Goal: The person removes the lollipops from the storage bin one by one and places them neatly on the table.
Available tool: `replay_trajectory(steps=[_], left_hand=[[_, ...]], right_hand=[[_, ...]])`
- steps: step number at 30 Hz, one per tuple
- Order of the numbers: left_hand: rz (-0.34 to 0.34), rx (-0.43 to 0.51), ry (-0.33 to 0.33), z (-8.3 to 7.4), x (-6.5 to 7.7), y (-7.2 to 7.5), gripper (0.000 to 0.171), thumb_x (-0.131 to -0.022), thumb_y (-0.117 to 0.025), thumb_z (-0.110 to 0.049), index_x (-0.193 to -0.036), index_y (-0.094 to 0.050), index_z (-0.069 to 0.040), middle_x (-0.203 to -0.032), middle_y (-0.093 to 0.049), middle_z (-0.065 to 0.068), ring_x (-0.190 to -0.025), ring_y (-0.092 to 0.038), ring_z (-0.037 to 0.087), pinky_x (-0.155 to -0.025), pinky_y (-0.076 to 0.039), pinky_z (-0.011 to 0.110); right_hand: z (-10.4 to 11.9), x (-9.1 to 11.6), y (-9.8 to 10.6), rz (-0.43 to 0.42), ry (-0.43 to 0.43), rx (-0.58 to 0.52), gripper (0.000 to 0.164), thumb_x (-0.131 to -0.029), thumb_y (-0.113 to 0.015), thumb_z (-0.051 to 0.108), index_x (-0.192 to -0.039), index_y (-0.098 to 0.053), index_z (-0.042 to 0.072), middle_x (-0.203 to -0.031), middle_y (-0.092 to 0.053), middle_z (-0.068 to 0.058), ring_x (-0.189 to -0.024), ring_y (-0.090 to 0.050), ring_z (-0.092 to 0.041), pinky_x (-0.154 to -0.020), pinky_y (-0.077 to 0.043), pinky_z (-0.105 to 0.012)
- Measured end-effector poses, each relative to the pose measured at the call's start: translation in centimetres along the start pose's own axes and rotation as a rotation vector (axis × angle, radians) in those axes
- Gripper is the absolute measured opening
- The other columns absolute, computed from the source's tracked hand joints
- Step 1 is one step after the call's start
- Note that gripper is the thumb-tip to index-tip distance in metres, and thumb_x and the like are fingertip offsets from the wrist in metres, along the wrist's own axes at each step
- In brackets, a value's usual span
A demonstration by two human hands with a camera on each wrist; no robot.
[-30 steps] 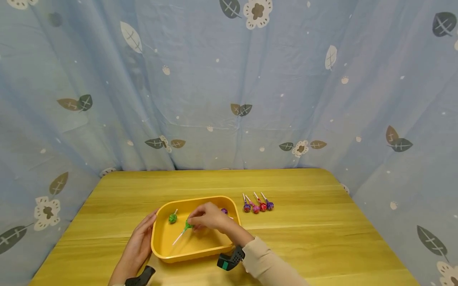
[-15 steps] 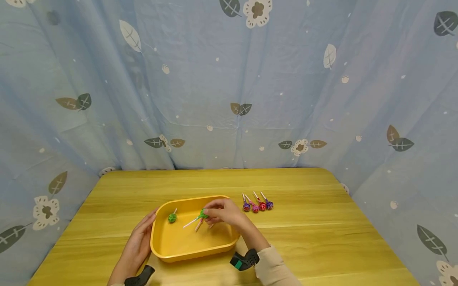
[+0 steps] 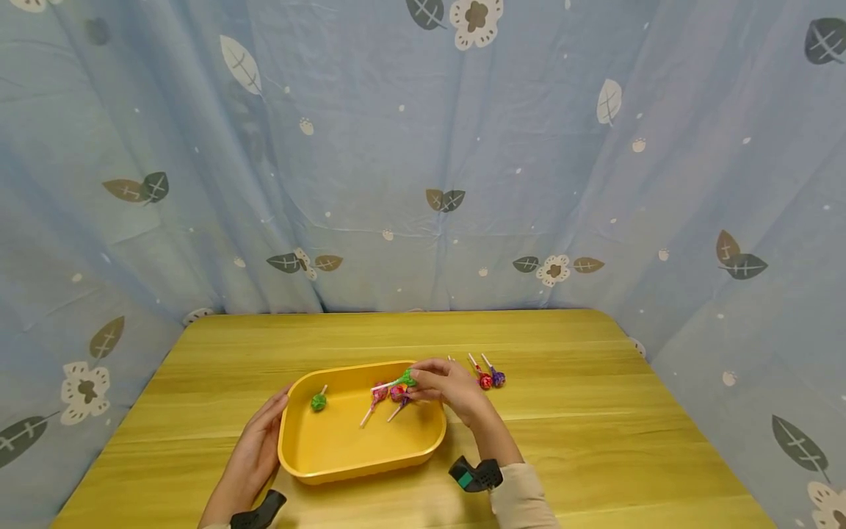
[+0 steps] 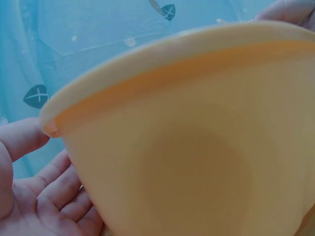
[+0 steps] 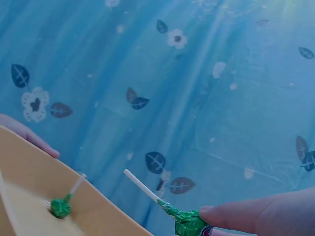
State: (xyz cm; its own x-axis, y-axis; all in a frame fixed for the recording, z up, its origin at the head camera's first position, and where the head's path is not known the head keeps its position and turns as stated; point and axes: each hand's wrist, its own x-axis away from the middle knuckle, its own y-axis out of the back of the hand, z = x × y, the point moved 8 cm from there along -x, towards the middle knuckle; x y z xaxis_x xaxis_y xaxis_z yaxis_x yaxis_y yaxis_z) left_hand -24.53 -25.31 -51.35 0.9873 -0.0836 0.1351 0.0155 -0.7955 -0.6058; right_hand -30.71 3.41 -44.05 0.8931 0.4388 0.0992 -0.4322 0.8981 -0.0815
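My right hand point(image 3: 454, 388) pinches a green-wrapped lollipop point(image 3: 405, 378) by its candy head, above the right back part of a yellow tray point(image 3: 360, 469). The lollipop's white stick points left. Against the tray's left side rests my left hand point(image 3: 256, 444), its thumb at the rim and the fingers along the outer wall in the left wrist view. Inside the tray, a second green lollipop point(image 3: 319, 402) lies at the back left. A pink lollipop point(image 3: 378, 394) and others lie at the back right, partly hidden by the right hand.
On the wooden table point(image 3: 562, 441), right of the tray, a red lollipop point(image 3: 485, 381) and a purple lollipop point(image 3: 499, 379) lie side by side. The right hand covers most of what lies just left of them. A blue patterned curtain point(image 3: 370, 147) hangs around the table.
My right hand has lifted the green lollipop from the middle of the tray and carried it right, over the tray's right back side. More lollipops in the tray now show. The left hand stays put.
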Motion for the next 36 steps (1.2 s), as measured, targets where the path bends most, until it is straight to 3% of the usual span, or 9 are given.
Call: replay_trajectory(steps=[8, 14, 22, 26, 29, 36], left_hand=[[0.069, 0.002, -0.056, -0.2, 0.0, -0.4, 0.028, -0.107, -0.039, -0.02, -0.115, -0.065, -0.025, -0.121, -0.06, -0.011, -0.116, -0.052, 0.002, -0.099, -0.042, 0.021], [0.018, 0.004, -0.027, 0.0, 0.0, -0.1, 0.026, -0.105, -0.043, -0.023, -0.112, -0.068, -0.027, -0.121, -0.059, -0.013, -0.116, -0.051, 0.0, -0.101, -0.04, 0.021], [-0.008, 0.021, 0.025, 0.3, 0.0, -0.2, 0.019, -0.104, -0.047, -0.025, -0.114, -0.063, -0.026, -0.123, -0.055, -0.014, -0.118, -0.049, 0.001, -0.108, -0.033, 0.026], [-0.026, 0.008, 0.041, 0.3, 0.0, -0.1, 0.027, -0.104, -0.047, -0.027, -0.131, -0.051, -0.023, -0.13, -0.047, -0.012, -0.118, -0.048, 0.0, -0.11, -0.03, 0.027], [-0.038, 0.006, 0.062, 0.4, 0.0, 0.0, 0.042, -0.103, -0.048, -0.029, -0.141, -0.034, -0.02, -0.135, -0.038, -0.01, -0.121, -0.044, 0.002, -0.113, -0.026, 0.03], [-0.057, -0.025, 0.081, 0.5, -0.1, 0.3, 0.062, -0.103, -0.048, -0.032, -0.152, -0.015, -0.013, -0.139, -0.03, -0.007, -0.141, -0.02, 0.01, -0.112, -0.026, 0.028]], right_hand=[[0.5, 0.7, 3.8, -0.11, 0.021, -0.039, 0.04, -0.095, -0.064, 0.017, -0.124, -0.055, -0.009, -0.107, -0.062, -0.018, -0.097, -0.065, -0.031, -0.093, -0.049, -0.046], [0.7, 1.1, 6.4, -0.206, 0.013, -0.03, 0.04, -0.096, -0.063, 0.015, -0.126, -0.054, -0.009, -0.105, -0.064, -0.015, -0.092, -0.067, -0.024, -0.094, -0.048, -0.046], [0.6, 2.0, 8.8, -0.267, 0.02, -0.078, 0.041, -0.098, -0.059, 0.012, -0.13, -0.049, -0.011, -0.106, -0.061, -0.015, -0.094, -0.066, -0.026, -0.093, -0.049, -0.041], [0.5, 2.5, 10.2, -0.318, 0.021, -0.08, 0.041, -0.099, -0.057, 0.013, -0.132, -0.048, -0.009, -0.109, -0.059, -0.015, -0.095, -0.065, -0.025, -0.094, -0.049, -0.04], [0.3, 2.9, 11.4, -0.369, 0.02, -0.068, 0.043, -0.099, -0.057, 0.014, -0.134, -0.047, -0.009, -0.111, -0.057, -0.014, -0.095, -0.064, -0.023, -0.093, -0.05, -0.037], [-0.7, 3.7, 14.3, -0.471, 0.009, -0.101, 0.042, -0.099, -0.057, 0.013, -0.133, -0.047, -0.01, -0.104, -0.061, -0.01, -0.095, -0.065, -0.023, -0.091, -0.051, -0.035]])
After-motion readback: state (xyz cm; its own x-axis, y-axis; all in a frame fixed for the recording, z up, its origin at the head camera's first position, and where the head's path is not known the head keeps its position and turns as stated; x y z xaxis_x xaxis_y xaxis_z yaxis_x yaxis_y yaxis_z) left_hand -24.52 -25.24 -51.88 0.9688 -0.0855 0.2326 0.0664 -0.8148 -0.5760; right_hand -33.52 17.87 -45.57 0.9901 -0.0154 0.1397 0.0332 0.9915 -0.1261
